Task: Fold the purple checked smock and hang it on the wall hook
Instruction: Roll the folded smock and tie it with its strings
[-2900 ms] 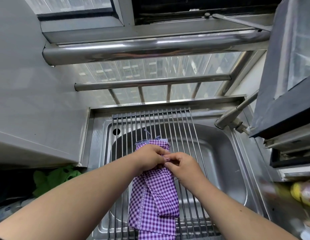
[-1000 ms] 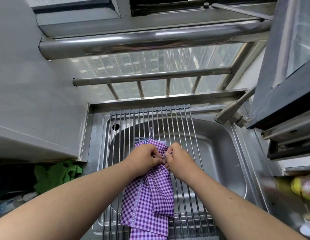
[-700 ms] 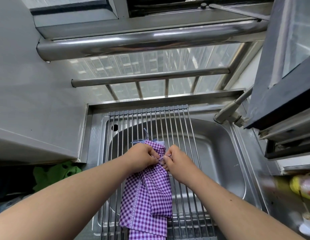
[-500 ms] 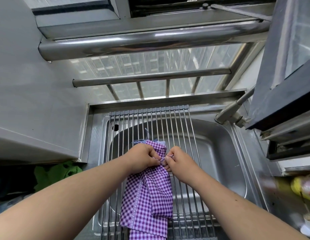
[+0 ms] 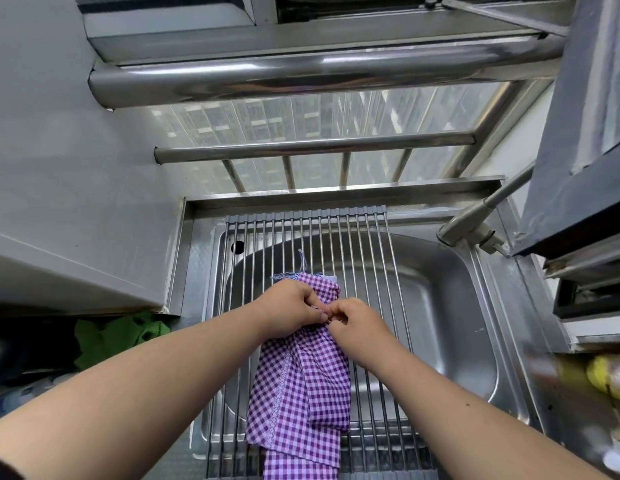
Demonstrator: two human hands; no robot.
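The purple checked smock (image 5: 301,393) lies folded into a long narrow strip on the wire rack (image 5: 370,258) over the steel sink. My left hand (image 5: 291,311) and my right hand (image 5: 357,327) meet over its upper part, fingers curled and pinching the cloth or a thin tie between them. Frayed threads stick out at the smock's far end. Its near end hangs past the rack's front edge. No wall hook is visible.
The sink basin (image 5: 450,327) lies under the rack, with a tap (image 5: 474,220) at the right. Steel window bars (image 5: 312,147) run behind. A dark cabinet (image 5: 585,168) juts in at the right. Green cloth (image 5: 118,337) sits lower left beside a grey wall.
Both hands stay together on the smock's upper part, fingers working in small motions. The smock has barely shifted on the rack.
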